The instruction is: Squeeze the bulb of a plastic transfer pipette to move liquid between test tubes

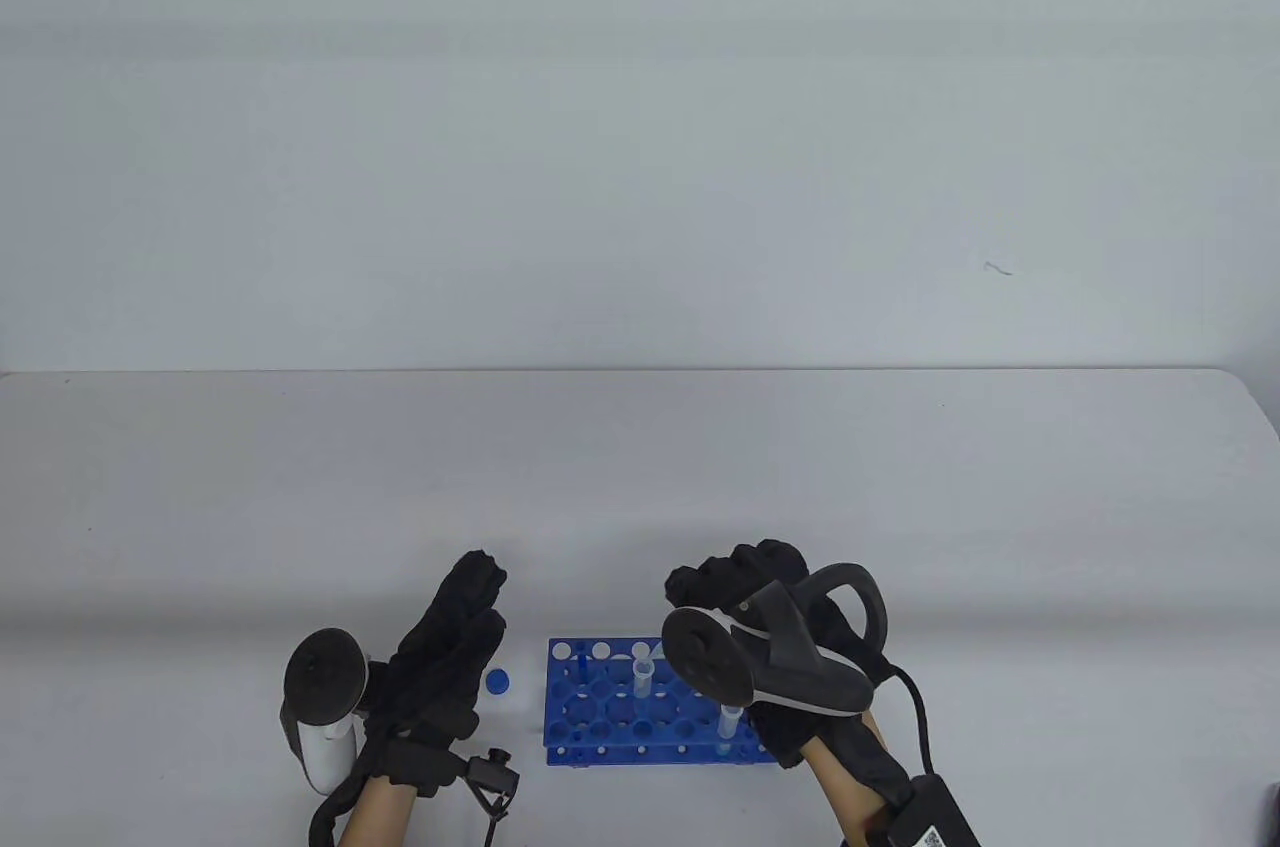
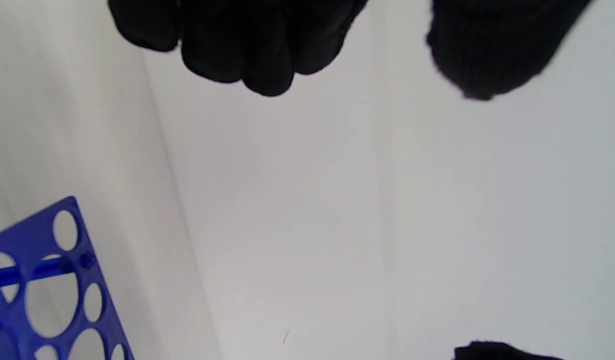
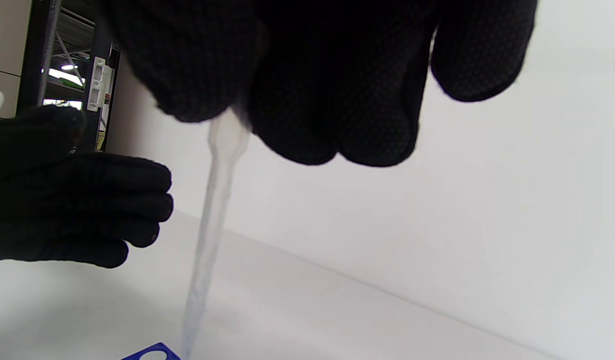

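From above, my right hand (image 1: 775,632) and its tracker hide the pipette completely above the blue rack (image 1: 600,717) on the desk (image 1: 900,507); my left hand (image 1: 450,657) hovers beside it, fingers loosely spread, holding nothing. My left wrist shows only the rack's corner (image 2: 47,280). My right wrist alone shows the pipette (image 3: 212,220): my fingers (image 3: 307,100) grip its bulb, tip seemingly near the rack.
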`<state>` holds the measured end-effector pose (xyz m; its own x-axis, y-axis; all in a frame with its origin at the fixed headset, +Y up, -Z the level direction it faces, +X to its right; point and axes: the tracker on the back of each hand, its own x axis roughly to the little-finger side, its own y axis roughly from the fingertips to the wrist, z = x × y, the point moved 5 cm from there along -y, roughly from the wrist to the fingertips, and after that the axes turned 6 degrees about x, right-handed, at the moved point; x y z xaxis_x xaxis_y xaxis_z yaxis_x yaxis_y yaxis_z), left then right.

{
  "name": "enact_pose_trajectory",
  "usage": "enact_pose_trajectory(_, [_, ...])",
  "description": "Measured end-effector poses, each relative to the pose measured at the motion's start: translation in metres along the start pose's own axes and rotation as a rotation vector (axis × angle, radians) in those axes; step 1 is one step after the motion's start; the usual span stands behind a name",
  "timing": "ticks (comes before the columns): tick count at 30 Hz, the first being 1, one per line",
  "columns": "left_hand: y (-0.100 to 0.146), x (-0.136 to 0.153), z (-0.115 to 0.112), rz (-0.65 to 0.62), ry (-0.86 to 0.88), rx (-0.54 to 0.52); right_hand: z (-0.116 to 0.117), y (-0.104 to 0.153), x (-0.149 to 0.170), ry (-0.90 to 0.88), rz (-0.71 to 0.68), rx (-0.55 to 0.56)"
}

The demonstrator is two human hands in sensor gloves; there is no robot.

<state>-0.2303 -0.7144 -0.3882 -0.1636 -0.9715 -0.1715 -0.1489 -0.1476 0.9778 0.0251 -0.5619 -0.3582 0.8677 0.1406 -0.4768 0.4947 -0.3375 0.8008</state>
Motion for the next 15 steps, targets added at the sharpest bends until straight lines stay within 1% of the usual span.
enact_pose_trajectory(2, [0.0, 0.0, 0.0, 0.0, 0.0, 0.0, 0.005, -0.001, -0.004, 0.015, -0.012, 0.003])
enact_pose_trajectory(6, [0.0, 0.0, 0.0, 0.0, 0.0, 0.0, 0.013, -0.004, -0.015, 0.065, -0.057, 0.042])
enact_pose_trajectory(9, [0.0, 0.0, 0.0, 0.0, 0.0, 0.0, 0.023, -0.005, -0.027, 0.136, -0.091, 0.062])
enact_pose_trajectory(15, [0.0, 0.0, 0.0, 0.0, 0.0, 0.0, 0.046, -0.008, -0.042, 0.201, -0.131, 0.039])
